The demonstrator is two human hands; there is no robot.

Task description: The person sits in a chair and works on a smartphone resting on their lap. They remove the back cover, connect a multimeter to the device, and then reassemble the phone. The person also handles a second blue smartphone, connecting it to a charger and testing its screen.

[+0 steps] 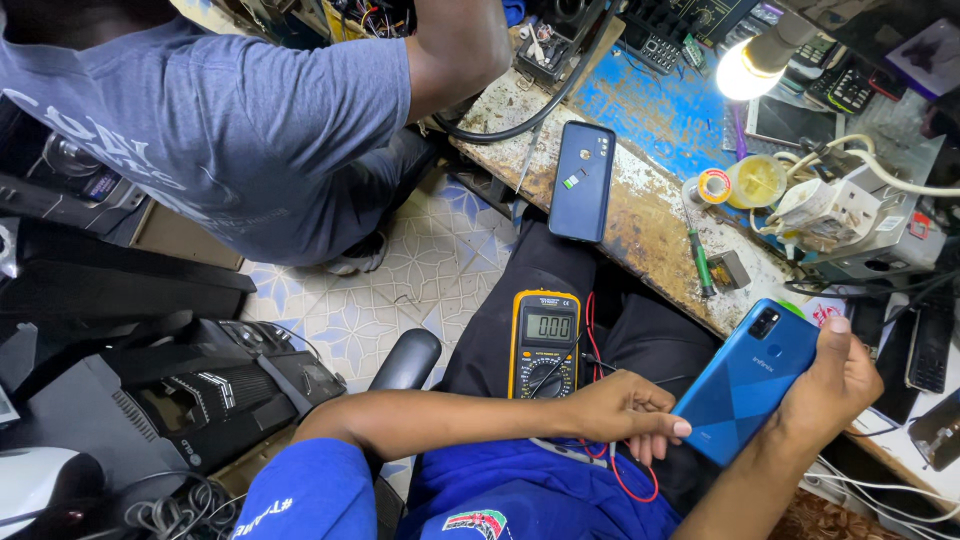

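Observation:
My right hand grips a bright blue smartphone by its right edge, back cover up, tilted over my lap. The fingertips of my left hand touch the phone's lower left edge. A yellow multimeter lies on my left thigh, its display lit, with red and black probe leads trailing under my left hand. A second phone, dark blue, lies back up on the worn wooden bench.
Another person in a grey shirt bends over the bench at the upper left. A lit bulb, a tape roll, a green screwdriver, a white power strip and several phones crowd the bench. Black equipment stands on the floor at the left.

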